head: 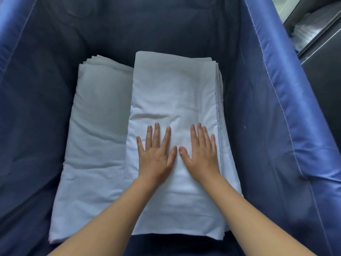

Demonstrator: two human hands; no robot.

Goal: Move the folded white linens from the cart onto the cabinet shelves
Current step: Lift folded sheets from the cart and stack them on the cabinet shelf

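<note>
Two stacks of folded white linens lie side by side in the bottom of a blue fabric cart (273, 111). The right stack (175, 85) is taller, and the left stack (96, 115) sits lower beside it. My left hand (156, 154) and my right hand (201, 152) both rest flat on top of the right stack, fingers straight and spread, thumbs almost touching. Neither hand grips any cloth.
The cart's dark blue walls rise on all sides around the linens. Past the cart's right rim, a cabinet shelf (313, 30) holds white folded linens (304, 34) at the top right corner.
</note>
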